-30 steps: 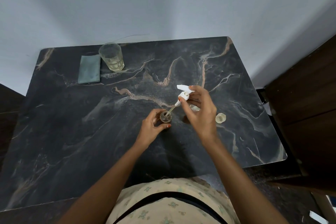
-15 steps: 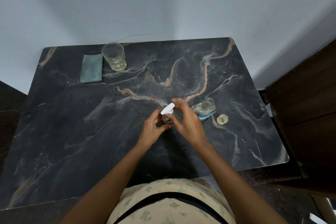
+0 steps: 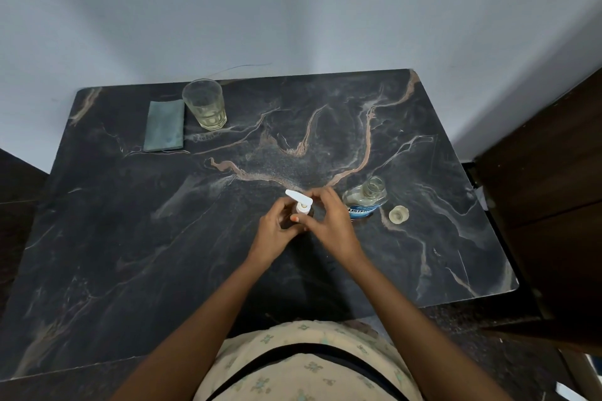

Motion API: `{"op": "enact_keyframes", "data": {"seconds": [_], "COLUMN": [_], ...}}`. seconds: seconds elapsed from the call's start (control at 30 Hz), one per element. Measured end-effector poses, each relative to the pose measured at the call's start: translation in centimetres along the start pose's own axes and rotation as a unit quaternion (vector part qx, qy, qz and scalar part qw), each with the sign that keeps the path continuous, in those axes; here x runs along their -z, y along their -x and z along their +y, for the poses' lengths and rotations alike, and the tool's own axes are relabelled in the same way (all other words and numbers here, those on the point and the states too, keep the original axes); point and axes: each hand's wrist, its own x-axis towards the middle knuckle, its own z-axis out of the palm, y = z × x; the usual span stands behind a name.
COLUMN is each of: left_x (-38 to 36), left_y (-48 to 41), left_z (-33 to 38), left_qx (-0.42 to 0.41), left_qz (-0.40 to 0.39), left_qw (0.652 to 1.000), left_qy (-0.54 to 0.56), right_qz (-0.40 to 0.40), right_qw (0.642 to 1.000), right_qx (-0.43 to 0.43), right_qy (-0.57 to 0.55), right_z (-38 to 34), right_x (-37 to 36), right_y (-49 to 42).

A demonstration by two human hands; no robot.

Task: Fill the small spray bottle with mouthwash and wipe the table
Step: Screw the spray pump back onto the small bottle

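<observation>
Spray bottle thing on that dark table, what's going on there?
A person is fitting the white spray top onto the small spray bottle: the left hand grips the bottle, the right hand pinches the top. The mouthwash bottle stands open to the right, its cap beside it. A folded cloth and a glass of pale liquid sit far left on the table.

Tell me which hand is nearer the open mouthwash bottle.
Right. The right hand grips the spray bottle just beside the mouthwash bottle, close to its label. The left hand grips the same spray bottle from the far side, farther from the mouthwash bottle.
</observation>
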Motion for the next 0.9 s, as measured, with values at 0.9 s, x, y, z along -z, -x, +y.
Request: {"op": "enact_keyframes", "data": {"seconds": [0.9], "left_x": [0.0], "left_y": [0.1], "left_z": [0.2], "left_qx": [0.009], "left_qz": [-0.002], "left_qw": [1.0], "left_qy": [0.025], "right_qz": [0.034], "right_qw": [0.986], "right_qx": [-0.076], "right_qy": [-0.144], "right_z": [0.3], "right_x": [-0.4], "right_y": [0.1]}}
